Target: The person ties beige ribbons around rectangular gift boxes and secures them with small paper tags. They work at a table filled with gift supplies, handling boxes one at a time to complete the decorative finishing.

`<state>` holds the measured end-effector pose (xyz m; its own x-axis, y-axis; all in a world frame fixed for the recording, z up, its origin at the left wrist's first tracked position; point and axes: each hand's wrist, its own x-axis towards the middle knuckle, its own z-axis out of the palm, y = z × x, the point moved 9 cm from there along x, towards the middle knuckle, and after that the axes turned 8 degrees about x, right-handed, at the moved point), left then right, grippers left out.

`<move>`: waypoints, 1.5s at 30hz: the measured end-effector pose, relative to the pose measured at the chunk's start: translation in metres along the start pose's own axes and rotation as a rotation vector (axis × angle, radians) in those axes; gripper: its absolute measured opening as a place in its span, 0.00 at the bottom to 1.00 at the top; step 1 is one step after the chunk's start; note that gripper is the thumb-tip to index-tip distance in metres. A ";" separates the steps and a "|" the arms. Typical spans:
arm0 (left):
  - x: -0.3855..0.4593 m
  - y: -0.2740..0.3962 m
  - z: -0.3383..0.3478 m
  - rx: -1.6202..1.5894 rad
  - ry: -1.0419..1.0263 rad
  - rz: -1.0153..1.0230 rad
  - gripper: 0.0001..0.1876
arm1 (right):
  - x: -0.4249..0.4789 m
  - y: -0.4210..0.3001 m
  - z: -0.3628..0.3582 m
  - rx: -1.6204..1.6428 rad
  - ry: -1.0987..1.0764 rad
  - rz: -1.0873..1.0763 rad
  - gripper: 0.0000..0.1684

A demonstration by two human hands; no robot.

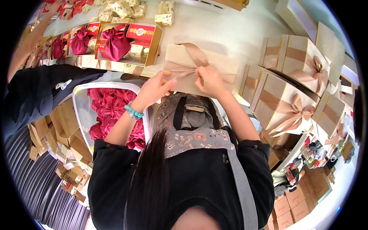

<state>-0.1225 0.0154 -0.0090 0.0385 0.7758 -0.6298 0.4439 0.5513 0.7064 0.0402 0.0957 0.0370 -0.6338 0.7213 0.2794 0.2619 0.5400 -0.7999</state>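
A cream gift box point(221, 61) lies before me on the table, wrapped by a rose-beige satin ribbon point(197, 56) that is gathered at a knot in the middle. One wide loop of the ribbon rises over the box's far edge. My right hand point(211, 82) pinches the ribbon at the knot. My left hand point(156, 87) is at the box's near left corner, its thumb and forefinger apart beside a ribbon tail; whether the thumb touches that tail is hard to see. Turquoise beads circle my left wrist.
Open gift boxes point(156, 43) with magenta satin pouches point(116, 44) line the left. Ribboned boxes point(287, 100) are stacked at right. A white plastic tub point(77, 110) of magenta pouches stands left of me. Small patterned packets point(165, 13) lie farther back. Another person's dark sleeve point(34, 89) is at left.
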 end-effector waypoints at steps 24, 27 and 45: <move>-0.009 0.070 0.041 0.483 0.284 0.523 0.08 | -0.019 0.031 -0.020 0.378 0.259 0.118 0.08; 0.020 0.092 0.036 0.464 0.375 0.642 0.08 | -0.025 0.043 -0.025 0.480 0.349 0.170 0.05; 0.031 0.122 0.051 0.582 0.298 1.080 0.10 | -0.026 0.062 -0.012 0.678 0.103 0.451 0.28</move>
<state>-0.0213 0.0905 0.0409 0.4575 0.8261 0.3290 0.6424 -0.5629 0.5200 0.0815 0.1161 -0.0134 -0.4939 0.8606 -0.1244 -0.0425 -0.1668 -0.9851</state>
